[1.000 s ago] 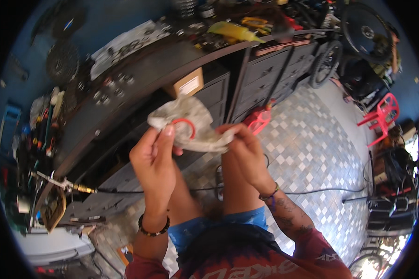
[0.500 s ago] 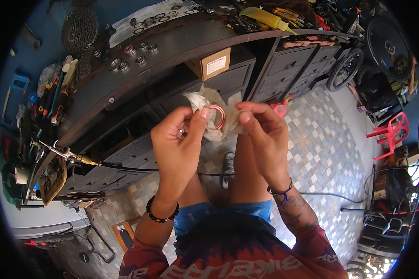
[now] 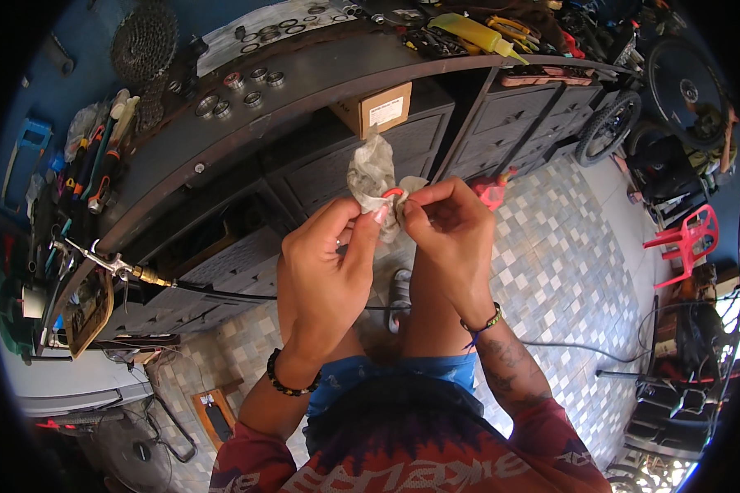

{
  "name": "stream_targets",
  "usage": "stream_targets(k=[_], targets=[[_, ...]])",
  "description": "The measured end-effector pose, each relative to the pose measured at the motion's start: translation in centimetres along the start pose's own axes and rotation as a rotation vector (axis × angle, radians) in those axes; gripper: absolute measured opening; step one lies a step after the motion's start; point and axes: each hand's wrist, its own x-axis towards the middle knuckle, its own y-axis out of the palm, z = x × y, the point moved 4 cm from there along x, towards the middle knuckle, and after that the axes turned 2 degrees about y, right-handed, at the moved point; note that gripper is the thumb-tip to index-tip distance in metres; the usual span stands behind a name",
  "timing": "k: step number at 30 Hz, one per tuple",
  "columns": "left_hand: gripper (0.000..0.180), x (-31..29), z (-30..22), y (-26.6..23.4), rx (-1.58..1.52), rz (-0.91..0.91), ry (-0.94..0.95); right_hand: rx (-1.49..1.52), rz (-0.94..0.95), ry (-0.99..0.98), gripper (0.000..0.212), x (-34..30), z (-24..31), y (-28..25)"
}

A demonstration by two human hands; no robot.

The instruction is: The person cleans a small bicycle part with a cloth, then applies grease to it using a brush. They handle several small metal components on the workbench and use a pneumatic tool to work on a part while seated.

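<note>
A thin red ring point(image 3: 394, 191), mostly covered by a crumpled off-white cloth point(image 3: 372, 167), is held up in front of me between both hands. Thumb and fingers of my left hand point(image 3: 329, 259) pinch the ring together with the cloth. My right hand point(image 3: 454, 234) is closed on the cloth at the ring's right side, thumb against forefinger. Only the ring's upper arc shows; the rest is hidden by cloth and fingertips. Beyond my hands, several metal bearings point(image 3: 252, 99) lie on the dark workbench point(image 3: 304, 78).
A cardboard box point(image 3: 384, 109) sits below the bench edge, just past the cloth. An air blow gun point(image 3: 119, 267) with a black hose is at the left. Further off are a yellow squeeze bottle point(image 3: 473, 34), a bicycle wheel point(image 3: 608, 129) and a red plastic chair point(image 3: 687, 242).
My hands have come closer together, the right moving left. The cloth now wraps over the ring, which showed as a wide arc before and now shows only a short piece.
</note>
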Motion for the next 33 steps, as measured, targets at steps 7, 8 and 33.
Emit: stream_targets(k=[7,8,33], targets=[[0.013,0.1,0.1,-0.1,0.149,0.074,0.095,-0.35,-0.003,-0.167,0.013,-0.2,0.5,0.1],[0.015,0.2,-0.1,-0.3,0.186,0.11,0.109,-0.481,-0.004,-0.238,0.014,-0.4,0.9,0.0],[0.016,-2.2,0.9,0.4,0.169,-0.022,0.104,-0.459,0.015,-0.386,0.015,-0.3,0.5,0.6]])
